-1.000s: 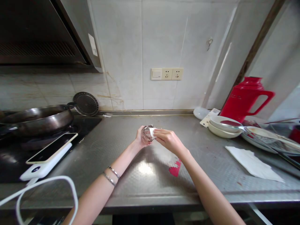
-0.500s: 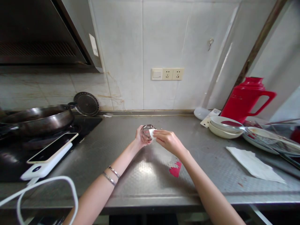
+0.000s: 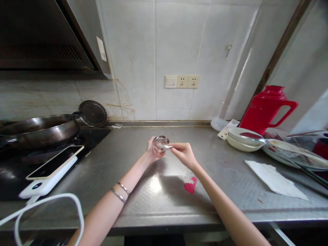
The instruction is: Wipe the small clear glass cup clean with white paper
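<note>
My left hand point(image 3: 150, 153) is wrapped round a small clear glass point(image 3: 160, 145), held just above the steel counter point(image 3: 159, 184) near its middle. My right hand point(image 3: 182, 153) pinches a small piece of white tissue point(image 3: 167, 146) against the rim of the glass. Two thin bracelets point(image 3: 120, 191) sit on my left wrist. A red scrap point(image 3: 190, 184) lies on the counter below my right forearm.
A wok point(image 3: 38, 129) sits on the stove at left, with a phone on a white power bank point(image 3: 50, 167) and a white cable point(image 3: 51, 208) near the front edge. At right stand a red jug point(image 3: 266, 107), stacked bowls point(image 3: 243, 138), plates point(image 3: 294, 153) and a white paper napkin point(image 3: 274, 179).
The glass has turned more upright in my left hand. The tissue has shifted from inside the glass mouth to its rim. Both hands stay in the same spot.
</note>
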